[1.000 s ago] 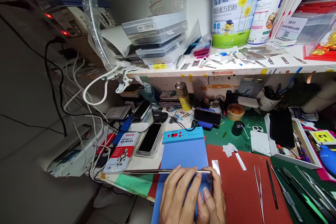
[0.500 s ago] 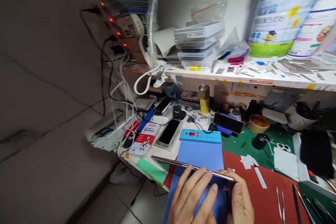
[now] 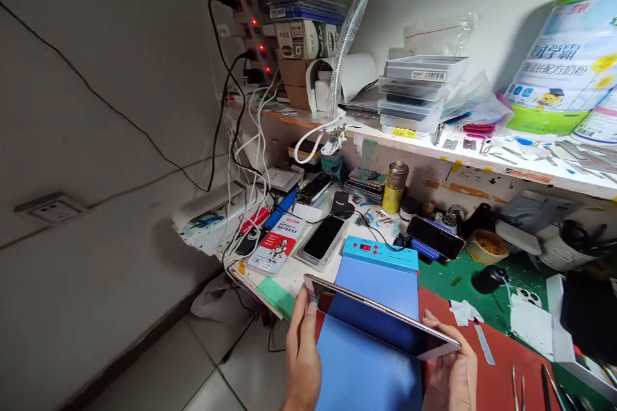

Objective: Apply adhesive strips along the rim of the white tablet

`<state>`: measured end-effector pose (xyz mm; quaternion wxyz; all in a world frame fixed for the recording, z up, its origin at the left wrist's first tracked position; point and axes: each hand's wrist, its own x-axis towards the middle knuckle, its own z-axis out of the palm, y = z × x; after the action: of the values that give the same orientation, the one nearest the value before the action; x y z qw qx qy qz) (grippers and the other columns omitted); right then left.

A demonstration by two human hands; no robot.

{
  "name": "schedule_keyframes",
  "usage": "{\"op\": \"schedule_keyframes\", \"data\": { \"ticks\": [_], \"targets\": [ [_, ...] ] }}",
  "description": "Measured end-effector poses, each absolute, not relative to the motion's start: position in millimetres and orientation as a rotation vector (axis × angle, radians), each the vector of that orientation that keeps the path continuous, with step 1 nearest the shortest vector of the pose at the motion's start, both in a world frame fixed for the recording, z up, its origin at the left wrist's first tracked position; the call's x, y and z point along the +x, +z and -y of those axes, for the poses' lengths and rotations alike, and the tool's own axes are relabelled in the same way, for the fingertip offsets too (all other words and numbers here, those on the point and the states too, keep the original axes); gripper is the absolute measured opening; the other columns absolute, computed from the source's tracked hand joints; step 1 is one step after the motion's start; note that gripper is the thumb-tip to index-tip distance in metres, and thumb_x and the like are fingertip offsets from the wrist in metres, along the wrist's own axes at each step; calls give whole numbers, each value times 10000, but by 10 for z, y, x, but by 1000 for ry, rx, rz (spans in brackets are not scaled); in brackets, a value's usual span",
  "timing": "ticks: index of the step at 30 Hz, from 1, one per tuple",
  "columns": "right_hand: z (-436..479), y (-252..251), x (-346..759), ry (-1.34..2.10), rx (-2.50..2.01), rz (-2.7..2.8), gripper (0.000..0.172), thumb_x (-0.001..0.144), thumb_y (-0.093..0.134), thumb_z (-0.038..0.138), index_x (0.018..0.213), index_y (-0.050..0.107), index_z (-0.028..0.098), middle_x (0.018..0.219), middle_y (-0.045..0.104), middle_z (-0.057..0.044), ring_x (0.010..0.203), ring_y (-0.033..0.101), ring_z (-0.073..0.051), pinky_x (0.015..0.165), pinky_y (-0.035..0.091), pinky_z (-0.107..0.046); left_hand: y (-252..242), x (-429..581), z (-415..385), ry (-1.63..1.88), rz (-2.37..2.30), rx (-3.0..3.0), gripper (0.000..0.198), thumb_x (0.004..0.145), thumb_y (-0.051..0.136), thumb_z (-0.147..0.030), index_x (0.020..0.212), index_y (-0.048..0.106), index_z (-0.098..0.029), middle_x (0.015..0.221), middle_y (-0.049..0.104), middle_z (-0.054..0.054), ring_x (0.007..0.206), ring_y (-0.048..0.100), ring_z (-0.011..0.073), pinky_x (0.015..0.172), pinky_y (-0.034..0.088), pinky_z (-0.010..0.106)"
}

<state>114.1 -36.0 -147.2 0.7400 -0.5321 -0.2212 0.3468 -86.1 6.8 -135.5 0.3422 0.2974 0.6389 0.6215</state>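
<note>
Two hands hold a thin tablet (image 3: 380, 324) by its short ends, lifted off the blue heating pad (image 3: 371, 366) and tilted so its dark glass faces the person. The left hand (image 3: 303, 350) clamps the near-left end, thumb on the glass side and fingers wrapped behind. The right hand (image 3: 453, 379) takes the right end from below, thumb showing at the edge; its fingers are tucked under the slab, so I can only guess they are curled round the back. Holding by the ends like that keeps skin off the screen and lets the whole face catch the light.

Just beyond the tablet, the pad's control box (image 3: 380, 252) with its red display sits at the far edge, cable running away toward the wall, out of reach of the working area. Right of the pad lies a red mat (image 3: 496, 379), with tweezers (image 3: 518, 388) laid parallel near its right side, ready to hand. A black phone (image 3: 322, 237) rests face up on a tray to the far left, beside a battery packet (image 3: 277, 244). A brass-coloured spray can (image 3: 395, 186) stands upright under the shelf (image 3: 482, 157), tucked back against the wall with the other small bottles.
</note>
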Motion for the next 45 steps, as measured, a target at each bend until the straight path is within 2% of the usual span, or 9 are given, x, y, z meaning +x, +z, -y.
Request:
{"op": "schedule_keyframes", "data": {
  "ticks": [4, 8, 11, 17, 22, 33, 38, 41, 45],
  "targets": [
    [298, -1363, 955, 675, -1010, 440, 449, 1142, 507, 612, 1348, 710, 269, 1303, 833, -78, 1349, 756, -260, 1150, 566, -440, -916, -912, -26, 1672, -1665, 931, 704, 1038, 718, -687, 1583, 733, -242, 1749, 651, 87, 1710, 529, 337, 1462, 372, 441],
    [334, -1392, 681, 922, -975, 256, 486, 1165, 473, 575, 1495, 683, 287, 1433, 830, -92, 1336, 791, -242, 1220, 605, -471, -242, -966, -95, 1681, -1696, 1861, 524, 1132, 634, -379, 1650, 684, -320, 1643, 740, 25, 1559, 678, 252, 1336, 533, 355],
    [382, -1454, 562, 1086, -910, 136, 488, 1133, 530, 577, 1484, 746, 315, 1427, 850, -86, 1319, 817, -250, 1269, 610, -502, 36, -887, -174, 1670, -1622, 2273, 627, 1124, 606, -218, 1745, 572, -302, 1614, 745, 45, 1574, 648, 213, 1434, 392, 351],
    [519, -1490, 884, 1110, -953, 83, 567, 1034, 664, 699, 1389, 859, 301, 1585, 780, -79, 1572, 679, -283, 1326, 555, -453, 53, -656, -211, 1642, -1584, 2444, 658, 1096, 630, -138, 1744, 570, -232, 1586, 745, 148, 1583, 642, 258, 1488, 298, 453],
    [789, -1418, 1262, 1068, -1376, 260, 716, 1003, 695, 795, 1518, 801, 309, 1620, 754, -94, 1528, 711, -331, 1299, 581, -477, 72, -417, -205, 1592, -1498, 2632, 635, 1065, 655, -148, 1698, 609, -141, 1485, 770, 223, 1487, 705, 352, 1474, 287, 616],
    [910, -1576, 1102, 883, -1580, 714, 647, 1014, 547, 300, 1641, 702, 260, 1580, 775, -83, 1453, 770, -274, 1227, 631, -403, 121, -65, -232, 1388, -1264, 2990, 624, 1018, 676, -136, 1629, 628, -16, 1253, 775, 243, 1331, 731, 342, 1476, 241, 567],
    [885, -1353, 1427, 437, -1865, 1172, 492, 1127, 450, 314, 1403, 841, 200, 1340, 889, -89, 1203, 882, -217, 999, 705, -257, 101, -153, -224, 1352, -1241, 3047, 674, 989, 714, -107, 1654, 626, -38, 1248, 765, 230, 1293, 722, 331, 1469, 267, 562],
    [712, -1245, 1928, 313, -2053, 1168, 551, 1189, 369, 422, 1183, 869, 192, 1193, 882, -169, 1040, 890, -299, 858, 710, -378, 69, -182, -194, 1356, -1251, 3033, 693, 1003, 694, -143, 1689, 612, -87, 1255, 770, 206, 1295, 731, 328, 1464, 287, 572],
    [369, -1240, 2354, 314, -2341, 1174, 406, 1128, 428, 232, 1055, 815, 135, 1081, 766, -208, 599, 697, -221, 537, 408, -354, 76, -205, -252, 1330, -1246, 3030, 706, 1014, 695, -172, 1714, 606, -165, 1350, 772, 197, 1382, 728, 360, 1452, 312, 610]
  ]
}}
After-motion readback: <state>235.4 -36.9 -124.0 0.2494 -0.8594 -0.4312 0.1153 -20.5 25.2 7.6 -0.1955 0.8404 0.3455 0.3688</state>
